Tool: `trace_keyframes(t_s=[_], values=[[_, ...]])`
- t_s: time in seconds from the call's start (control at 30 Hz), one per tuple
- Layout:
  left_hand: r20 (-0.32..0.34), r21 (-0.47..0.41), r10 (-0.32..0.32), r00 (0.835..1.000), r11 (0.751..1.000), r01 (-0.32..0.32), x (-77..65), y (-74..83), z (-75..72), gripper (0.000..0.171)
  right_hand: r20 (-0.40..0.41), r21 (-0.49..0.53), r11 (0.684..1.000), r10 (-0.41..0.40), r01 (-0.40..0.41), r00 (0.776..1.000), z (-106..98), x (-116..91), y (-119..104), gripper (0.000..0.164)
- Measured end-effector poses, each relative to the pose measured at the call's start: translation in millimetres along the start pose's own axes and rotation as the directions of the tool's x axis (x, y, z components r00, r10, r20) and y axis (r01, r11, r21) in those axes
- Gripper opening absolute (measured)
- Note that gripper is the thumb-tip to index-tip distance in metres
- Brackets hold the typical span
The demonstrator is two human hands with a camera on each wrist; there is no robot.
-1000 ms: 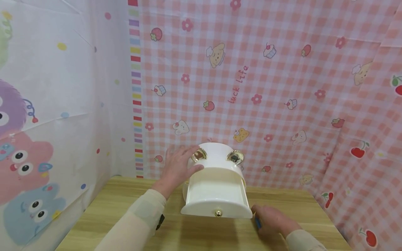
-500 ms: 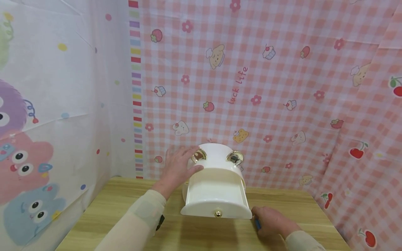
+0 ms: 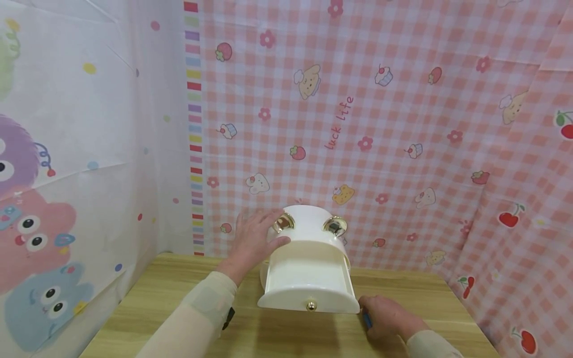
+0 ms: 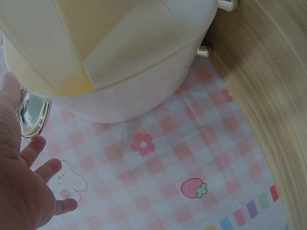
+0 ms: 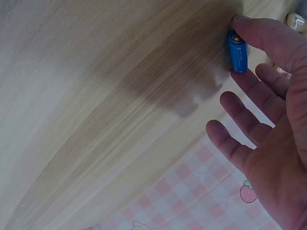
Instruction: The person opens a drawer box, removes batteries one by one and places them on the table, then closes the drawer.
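A white rounded box with two gold ear-like pieces stands on the table, its front drawer pulled out and a gold knob on the drawer's face. My left hand rests on the box's left side, thumb on the upper front edge and fingers spread around the left gold piece. Low by the drawer's right front corner, my right hand holds a blue battery. The right wrist view has it pinched between thumb and fingertips, metal end toward the thumb, other fingers loosely bent.
Under everything lies a wood-grain table. A pink checked cloth hangs close behind the box and along the right side. White cloth with cartoon figures covers the left. Gold feet show at the box's base.
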State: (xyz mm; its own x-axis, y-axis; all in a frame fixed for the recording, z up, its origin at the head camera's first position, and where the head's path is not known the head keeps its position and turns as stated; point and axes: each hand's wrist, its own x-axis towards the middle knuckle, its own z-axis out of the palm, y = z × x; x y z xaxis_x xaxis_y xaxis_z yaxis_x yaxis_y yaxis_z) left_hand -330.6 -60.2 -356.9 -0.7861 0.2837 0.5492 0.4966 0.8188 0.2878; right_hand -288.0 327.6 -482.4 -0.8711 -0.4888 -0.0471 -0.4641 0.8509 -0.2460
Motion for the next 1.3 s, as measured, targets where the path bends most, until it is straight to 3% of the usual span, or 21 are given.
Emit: trace_keyframes(t_s=[0.23,0.4,0.53,0.67,1.07,1.3], values=[[0.008,0.004,-0.002,1.000,1.000,0.002,0.1,0.3,1.4,0.074,-0.013,0.000,1.000,-0.016,0.016,1.000,1.1,-1.8,0.8,0.046],[0.025,0.009,-0.006,1.000,1.000,0.005,0.6,0.0,2.0,0.074,-0.012,0.027,0.998,0.050,-0.050,0.999,-1.8,-5.1,-2.1,0.054],[0.008,0.009,0.011,1.000,1.000,-0.011,0.4,0.4,1.0,0.074,-0.015,0.130,0.985,0.118,-0.115,0.993,-16.2,-8.1,-6.1,0.060],[-0.012,0.018,0.030,0.999,0.999,-0.030,0.1,0.2,0.6,0.074,-0.041,0.163,0.984,0.082,-0.075,0.996,-37.9,-10.8,-7.6,0.055],[-0.026,0.093,0.065,0.998,0.994,-0.062,3.6,2.7,1.7,0.075,-0.148,0.005,1.000,0.007,-0.006,0.989,-100.6,-22.6,-27.7,0.044],[-0.032,0.112,0.052,0.998,0.993,-0.048,3.8,3.9,0.6,0.075,-0.183,-0.091,0.994,0.038,-0.055,0.982,-132.5,-21.1,-49.2,0.033]])
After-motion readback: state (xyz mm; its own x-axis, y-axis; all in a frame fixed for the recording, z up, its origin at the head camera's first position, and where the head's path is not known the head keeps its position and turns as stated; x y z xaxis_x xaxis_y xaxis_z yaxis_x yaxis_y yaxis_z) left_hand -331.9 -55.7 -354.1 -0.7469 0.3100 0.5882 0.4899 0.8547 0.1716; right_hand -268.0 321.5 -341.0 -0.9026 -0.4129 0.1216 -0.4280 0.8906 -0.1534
